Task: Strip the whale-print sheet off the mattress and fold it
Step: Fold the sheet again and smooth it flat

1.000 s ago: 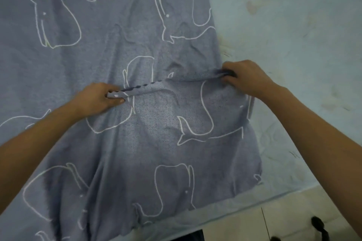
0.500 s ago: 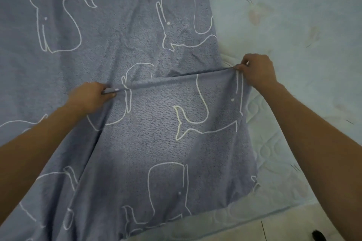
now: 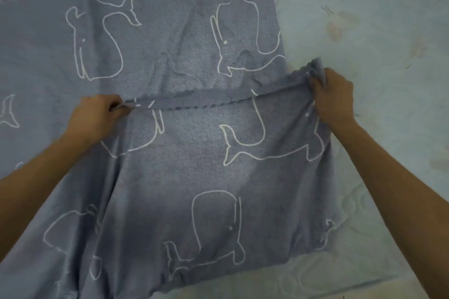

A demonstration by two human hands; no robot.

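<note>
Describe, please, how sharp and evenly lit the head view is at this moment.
Head view: soft throughout, the left hand smeared by motion, the right hand a little crisper; head view: flat light, no glare, a dim shadow band across the lower whale-print sheet; head view: the mattress looks pale and washed out.

— What colour is the sheet [image 3: 194, 172]?
— Dusty blue-grey, finely speckled, with whales [image 3: 97, 43] drawn in thin white outline all over, each with a white dot for an eye.
— And the mattress [image 3: 388, 80]?
— Pale blue-green, quilted in looping swirls, with brownish stains [image 3: 336, 28] on its far part.
</note>
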